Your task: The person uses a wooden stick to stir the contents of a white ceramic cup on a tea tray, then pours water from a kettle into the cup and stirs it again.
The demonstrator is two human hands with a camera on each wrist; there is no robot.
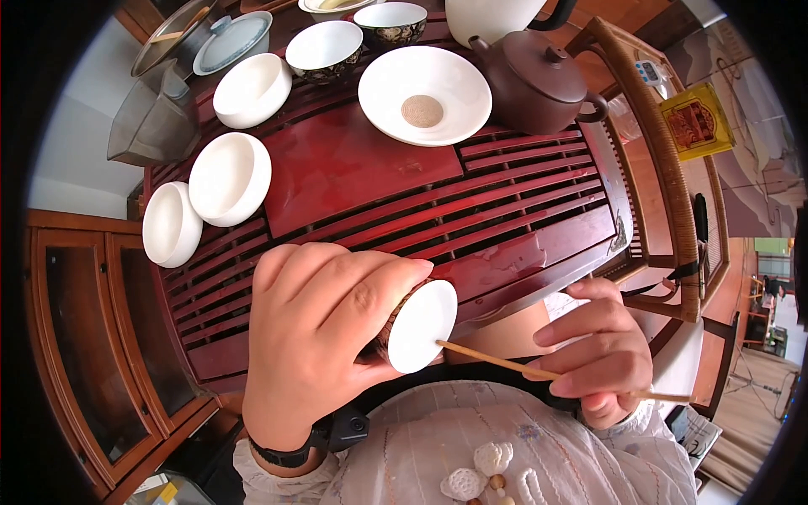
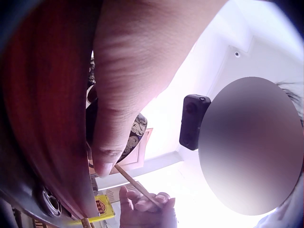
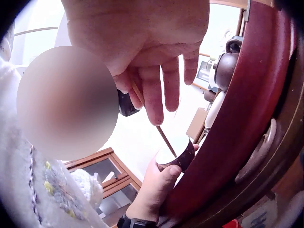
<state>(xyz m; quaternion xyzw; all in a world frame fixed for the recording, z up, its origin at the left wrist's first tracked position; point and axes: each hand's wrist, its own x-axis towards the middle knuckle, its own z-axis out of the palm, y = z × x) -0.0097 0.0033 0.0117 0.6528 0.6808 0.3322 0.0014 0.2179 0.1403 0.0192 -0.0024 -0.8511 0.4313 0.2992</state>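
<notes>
The left hand (image 1: 324,324) grips a small dark patterned cup (image 1: 423,326), tilted so its white inside faces the right hand; its dark outside with pale scrolls shows in the left wrist view. Between thumb and fingers, the right hand (image 1: 602,353) pinches a thin wooden stick (image 1: 492,360). The stick's far end is inside the cup, at its white inner surface, as the right wrist view also shows. Most of the cup's outside is hidden by the left hand.
On the red slatted tea tray (image 1: 362,160) stand white bowls (image 1: 230,178), a wide white bowl (image 1: 391,84), patterned bowls (image 1: 325,52) and a brown teapot (image 1: 539,80). A glass pitcher (image 1: 151,118) is at left, a rattan shelf (image 1: 673,160) at right.
</notes>
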